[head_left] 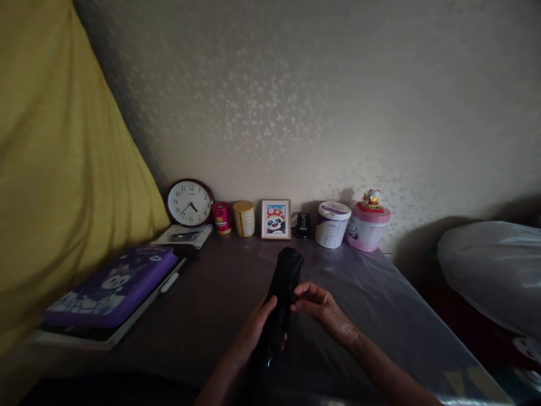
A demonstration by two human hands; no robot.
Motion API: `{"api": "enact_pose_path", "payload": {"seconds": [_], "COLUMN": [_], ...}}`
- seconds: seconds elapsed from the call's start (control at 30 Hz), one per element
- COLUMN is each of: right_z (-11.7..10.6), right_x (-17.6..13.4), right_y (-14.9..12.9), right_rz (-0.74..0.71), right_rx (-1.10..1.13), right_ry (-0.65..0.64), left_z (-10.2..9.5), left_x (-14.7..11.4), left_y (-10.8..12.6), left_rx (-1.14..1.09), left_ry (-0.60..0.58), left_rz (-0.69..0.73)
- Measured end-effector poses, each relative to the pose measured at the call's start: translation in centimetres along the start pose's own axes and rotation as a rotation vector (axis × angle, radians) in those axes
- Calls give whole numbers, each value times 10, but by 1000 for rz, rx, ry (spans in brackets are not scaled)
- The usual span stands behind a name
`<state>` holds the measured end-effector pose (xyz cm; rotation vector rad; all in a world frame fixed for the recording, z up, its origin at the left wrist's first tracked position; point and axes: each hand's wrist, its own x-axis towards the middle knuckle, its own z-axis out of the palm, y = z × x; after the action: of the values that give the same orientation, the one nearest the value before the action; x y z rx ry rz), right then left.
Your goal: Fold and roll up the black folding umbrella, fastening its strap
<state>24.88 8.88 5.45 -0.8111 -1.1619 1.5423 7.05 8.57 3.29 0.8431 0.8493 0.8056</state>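
Observation:
A folded black umbrella (pixel 286 276) is held over the table, its top end tilted away from me and its shiny handle end toward me. My left hand (pixel 258 324) is wrapped round its lower part, thumb on the near side and fingertips showing at the right edge. At the umbrella's right side, my right hand (pixel 318 307) is closed in a pinch, thumb and forefinger on the dark fabric. Whether a strap or a fold lies between those fingers is too dark to make out.
Along the wall stand a clock (pixel 190 203), a pink can (pixel 221 218), a yellow-lidded tin (pixel 244 219), a framed panda picture (pixel 276 219), a small black device (pixel 302 225), a white tub (pixel 333 225) and a pink tub (pixel 367 226). A purple case (pixel 114 287) lies left, near a yellow curtain (pixel 71 152).

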Motion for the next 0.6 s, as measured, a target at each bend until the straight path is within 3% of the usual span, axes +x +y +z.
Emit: {"api": "enact_pose_path", "payload": {"seconds": [0.37,0.6], "right_z": [-12,5], "right_x": [0,-3], "right_y": [-1,-11], "right_rz": [-12,-75], "right_rx": [10,-173], "right_ry": [143,57], "left_z": [-7,4], "left_x": [3,-6], "left_y": [2,4], "left_rx": [-73,64], "left_ry": [-45,31], "left_rz": [-5,38]}}
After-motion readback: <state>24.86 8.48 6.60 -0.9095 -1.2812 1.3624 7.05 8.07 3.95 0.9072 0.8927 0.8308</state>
